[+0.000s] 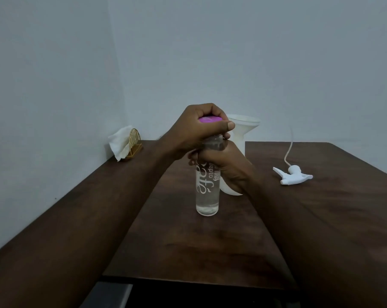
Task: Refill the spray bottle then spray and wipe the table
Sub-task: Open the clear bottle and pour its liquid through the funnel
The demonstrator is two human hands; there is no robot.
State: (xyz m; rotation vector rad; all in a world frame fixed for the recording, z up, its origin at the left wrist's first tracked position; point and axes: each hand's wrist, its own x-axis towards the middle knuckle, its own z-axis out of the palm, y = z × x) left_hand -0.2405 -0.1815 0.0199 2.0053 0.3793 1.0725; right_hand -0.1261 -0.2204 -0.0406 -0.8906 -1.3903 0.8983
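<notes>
A clear water bottle (207, 196) with white lettering stands upright on the dark wooden table (188, 241). My left hand (197, 127) is closed over its pink cap (210, 119) from above. My right hand (225, 167) wraps the bottle's upper body from the right. Behind the bottle stands a white spray bottle (239, 132) with a white funnel in its mouth, mostly hidden by my hands. Its white trigger spray head (293, 175) with a thin tube lies on the table to the right.
A gold napkin holder (134, 141) with white tissues (119, 143) stands at the table's far left corner against the wall. Grey walls close off the left and back. The table's front edge runs near the bottom.
</notes>
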